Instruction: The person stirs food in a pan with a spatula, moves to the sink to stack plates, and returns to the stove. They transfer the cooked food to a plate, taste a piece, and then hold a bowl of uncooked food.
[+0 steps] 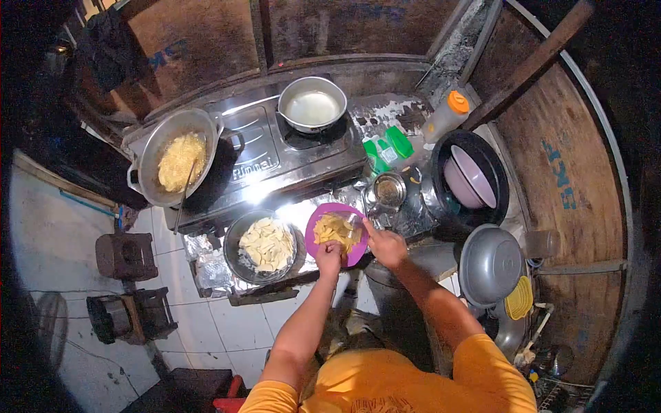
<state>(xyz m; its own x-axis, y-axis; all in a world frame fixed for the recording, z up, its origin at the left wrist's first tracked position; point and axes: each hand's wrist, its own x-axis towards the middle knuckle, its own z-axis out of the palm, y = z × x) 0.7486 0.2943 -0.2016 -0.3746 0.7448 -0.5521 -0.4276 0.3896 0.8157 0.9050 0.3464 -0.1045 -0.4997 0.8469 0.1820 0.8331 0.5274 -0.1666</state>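
A magenta plate holds a heap of yellowish cut pieces on the foil-covered surface. My left hand is over the plate's lower edge, its fingers pressed together at the pieces. What those fingers grip is too small to make out. On the plate's right side, my right hand is closed around the handle of a flat, clear or shiny tool whose blade lies over the pieces. Just left of the plate, a dark bowl contains pale cut pieces.
A gas stove carries a large pan of frying food at left, its ladle handle jutting forward, and a pot of liquid. To the right stand a small tin, an orange-capped bottle, basins and a black tub.
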